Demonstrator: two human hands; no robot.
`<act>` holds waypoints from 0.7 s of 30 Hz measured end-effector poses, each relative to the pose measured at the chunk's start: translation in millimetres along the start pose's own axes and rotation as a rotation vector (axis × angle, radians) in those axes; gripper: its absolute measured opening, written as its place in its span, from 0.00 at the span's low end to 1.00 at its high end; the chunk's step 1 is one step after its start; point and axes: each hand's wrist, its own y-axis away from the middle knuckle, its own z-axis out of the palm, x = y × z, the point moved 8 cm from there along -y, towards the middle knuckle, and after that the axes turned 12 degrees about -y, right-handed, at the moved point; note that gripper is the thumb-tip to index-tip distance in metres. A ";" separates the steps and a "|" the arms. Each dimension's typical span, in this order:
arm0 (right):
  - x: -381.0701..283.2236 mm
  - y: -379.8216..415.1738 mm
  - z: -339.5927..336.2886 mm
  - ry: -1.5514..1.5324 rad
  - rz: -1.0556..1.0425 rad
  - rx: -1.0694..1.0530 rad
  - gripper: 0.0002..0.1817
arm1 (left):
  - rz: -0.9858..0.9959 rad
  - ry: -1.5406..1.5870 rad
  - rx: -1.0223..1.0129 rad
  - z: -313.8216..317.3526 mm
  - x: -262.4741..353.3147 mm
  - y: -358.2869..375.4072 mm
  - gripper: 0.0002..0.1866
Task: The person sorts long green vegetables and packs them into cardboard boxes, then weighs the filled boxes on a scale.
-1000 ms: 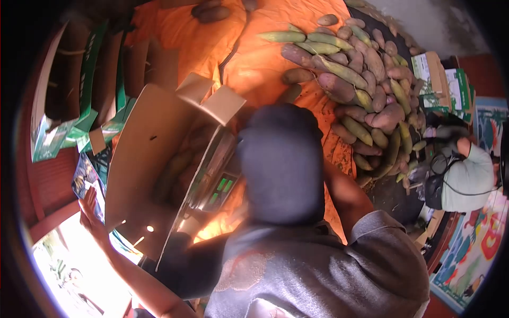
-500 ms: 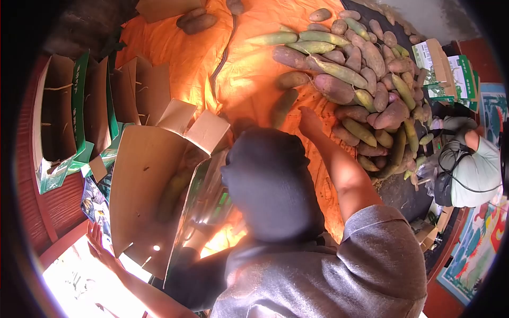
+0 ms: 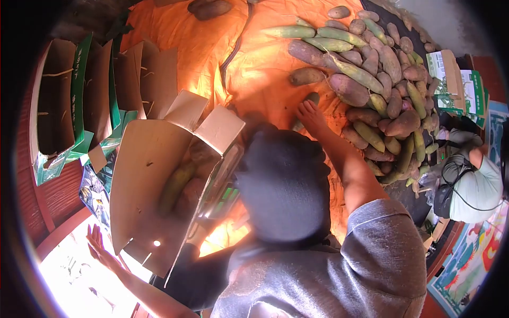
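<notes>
My left hand (image 3: 102, 248) reaches in from the bottom left, fingers spread and holding nothing. It is just left of the lower end of an open cardboard box (image 3: 146, 175), with several large roots (image 3: 177, 183) in the shade inside. My right hand is out of view. In front of me a co-worker in a grey shirt and dark head covering (image 3: 283, 185) bends forward. The co-worker's right hand (image 3: 312, 115) is at a dark green root (image 3: 313, 97) on the orange sheet (image 3: 260, 69); that person's other hand is hidden behind the box.
A big heap of green and purple-brown roots (image 3: 392, 106) covers the right of the sheet. Open cartons (image 3: 58, 106) stand in a row at the left. More cartons (image 3: 448, 79) are at the right, beside another person in a pale top (image 3: 472, 183).
The co-worker's hand has come to the dark green root, which has shifted up and right. The scene has slid slightly rightward in view. My left hand stays open beside the box.
</notes>
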 end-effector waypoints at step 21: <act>60.0 44.7 -12.8 -0.627 0.096 0.445 0.13 | 0.162 0.128 0.035 -10.1 40.8 11.5 0.27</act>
